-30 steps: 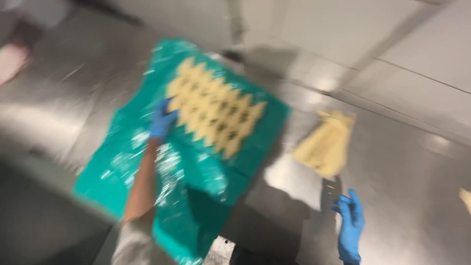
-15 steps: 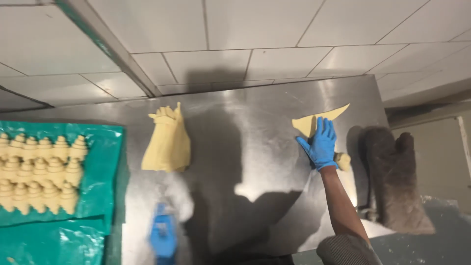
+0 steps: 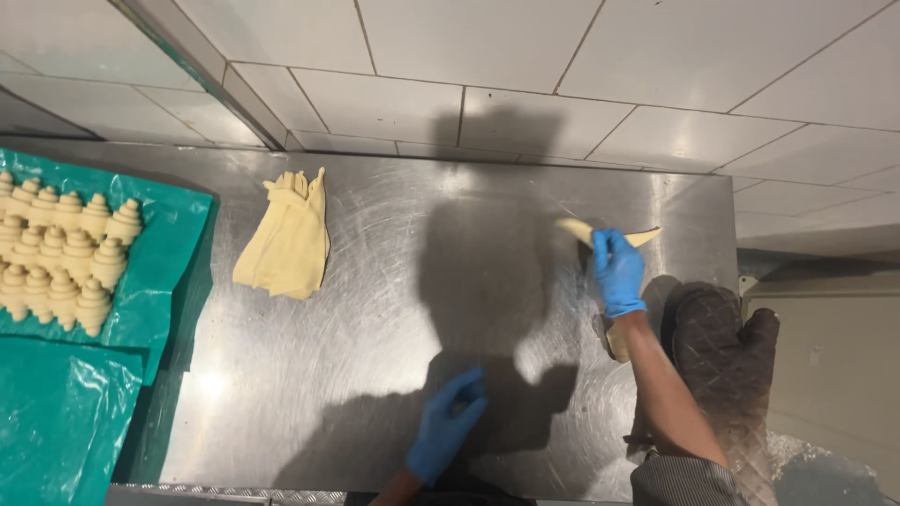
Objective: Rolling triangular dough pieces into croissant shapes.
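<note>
Blue-gloved right hand (image 3: 617, 270) pinches a pale dough strip (image 3: 605, 234), lifted since half a second ago when it lay flat; the glove hides the strip's middle. Nearer the body, the left hand (image 3: 448, 425) hovers loosely curled, empty, above the steel tabletop (image 3: 394, 309), arm cut off.

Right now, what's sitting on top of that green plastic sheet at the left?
Rows of shaped raw croissants lie on the green plastic sheet. Whatever lies beneath the sheet is covered and cannot be seen.
</note>
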